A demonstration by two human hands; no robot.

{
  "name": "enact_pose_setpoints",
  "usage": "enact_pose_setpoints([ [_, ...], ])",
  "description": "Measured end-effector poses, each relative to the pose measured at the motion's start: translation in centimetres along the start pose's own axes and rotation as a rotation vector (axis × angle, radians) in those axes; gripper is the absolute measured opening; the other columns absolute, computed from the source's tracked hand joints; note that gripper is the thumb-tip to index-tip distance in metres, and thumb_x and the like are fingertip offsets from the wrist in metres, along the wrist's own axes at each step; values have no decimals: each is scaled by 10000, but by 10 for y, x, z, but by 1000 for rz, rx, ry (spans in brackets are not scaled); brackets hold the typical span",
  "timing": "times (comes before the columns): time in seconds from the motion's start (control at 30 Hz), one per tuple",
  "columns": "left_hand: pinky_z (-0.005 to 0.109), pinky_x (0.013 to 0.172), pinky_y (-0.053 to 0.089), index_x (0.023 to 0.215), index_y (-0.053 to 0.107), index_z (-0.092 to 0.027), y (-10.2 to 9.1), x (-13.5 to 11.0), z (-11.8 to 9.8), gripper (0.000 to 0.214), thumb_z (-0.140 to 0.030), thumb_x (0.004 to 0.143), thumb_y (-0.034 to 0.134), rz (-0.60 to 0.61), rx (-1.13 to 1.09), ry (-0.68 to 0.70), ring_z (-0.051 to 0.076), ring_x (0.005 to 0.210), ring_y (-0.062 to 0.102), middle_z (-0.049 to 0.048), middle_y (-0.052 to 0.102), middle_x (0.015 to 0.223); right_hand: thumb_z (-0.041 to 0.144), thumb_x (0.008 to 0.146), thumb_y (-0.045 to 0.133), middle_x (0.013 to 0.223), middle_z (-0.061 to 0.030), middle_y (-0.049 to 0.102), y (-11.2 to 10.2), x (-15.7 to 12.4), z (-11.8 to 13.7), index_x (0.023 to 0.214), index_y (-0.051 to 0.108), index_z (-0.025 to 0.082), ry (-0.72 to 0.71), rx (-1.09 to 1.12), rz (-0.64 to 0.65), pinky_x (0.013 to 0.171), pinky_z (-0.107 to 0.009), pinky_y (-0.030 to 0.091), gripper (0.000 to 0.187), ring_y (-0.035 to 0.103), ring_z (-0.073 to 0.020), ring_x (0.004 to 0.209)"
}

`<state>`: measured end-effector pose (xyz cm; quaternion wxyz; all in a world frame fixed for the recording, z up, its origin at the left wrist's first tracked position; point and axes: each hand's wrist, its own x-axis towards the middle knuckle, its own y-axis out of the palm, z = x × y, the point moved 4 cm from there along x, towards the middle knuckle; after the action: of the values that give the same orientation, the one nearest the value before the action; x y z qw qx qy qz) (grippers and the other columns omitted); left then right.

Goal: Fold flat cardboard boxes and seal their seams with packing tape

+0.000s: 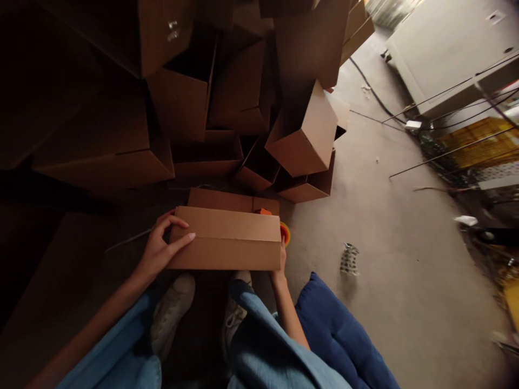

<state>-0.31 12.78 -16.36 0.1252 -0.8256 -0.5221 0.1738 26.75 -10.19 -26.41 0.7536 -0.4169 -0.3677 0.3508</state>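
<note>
A closed cardboard box (227, 251) is held level above the floor, in front of my shoes. My left hand (165, 240) grips its left end, thumb on top and fingers bent over the far corner. At the right end is my right hand (282, 262), its fingers partly hidden by the box. It closes on a tape dispenser, whose round yellow-and-red roll (286, 233) shows beside the box and whose orange part (264, 212) peeks over the far edge. Just behind lies another brown cardboard piece (223, 200), mostly covered by the box.
Open cardboard boxes (174, 100) are piled along the far side and left. A blue cushion (340, 335) lies at my right. On the concrete floor sits a small crumpled, dotted object (349, 259). A white cabinet (450, 54), cables and thin rods stand far right.
</note>
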Motion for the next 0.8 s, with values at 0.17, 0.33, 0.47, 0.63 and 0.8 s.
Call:
enact_pose_setpoints([
  [0.17, 474, 1088, 412, 818, 654, -261, 1, 1, 3, 295, -470, 662, 792, 6, -27, -3, 302, 1186, 573, 45, 617, 1256, 412, 832, 482, 765, -75, 703, -19, 21, -21, 959, 703, 178, 345, 155, -98, 619, -308, 506, 346, 631, -212, 667],
  [0.33, 485, 1134, 364, 806, 664, -265, 3, 1, 6, 277, -455, 654, 799, -8, -64, -9, 312, 1262, 540, 46, 593, 1317, 605, 775, 523, 713, -31, 628, -78, 39, -39, 859, 636, 164, 631, 381, -197, 616, -309, 485, 463, 553, -180, 638],
  [0.47, 479, 1138, 361, 816, 670, -268, 5, 0, 8, 270, -449, 661, 796, -17, -73, -2, 311, 1289, 524, 50, 588, 1323, 531, 757, 594, 675, 30, 483, -135, 55, -25, 753, 528, 211, 726, 631, -512, 554, -257, 397, 327, 440, -134, 611],
  [0.63, 500, 1160, 329, 833, 671, -262, 6, 0, 11, 288, -464, 667, 791, -28, -64, 7, 310, 1302, 513, 50, 586, 1341, 572, 813, 590, 562, 71, 295, -176, 88, 28, 620, 395, 232, 632, 707, -539, 452, -234, 259, 437, 280, -96, 498],
  [0.8, 500, 1141, 356, 834, 676, -262, 5, 0, 12, 279, -457, 667, 783, -22, -72, -10, 316, 1278, 529, 57, 573, 1337, 599, 842, 559, 586, 30, 448, -160, 117, 101, 632, 539, 192, 549, 812, -131, 469, -234, 303, 459, 375, -99, 518],
])
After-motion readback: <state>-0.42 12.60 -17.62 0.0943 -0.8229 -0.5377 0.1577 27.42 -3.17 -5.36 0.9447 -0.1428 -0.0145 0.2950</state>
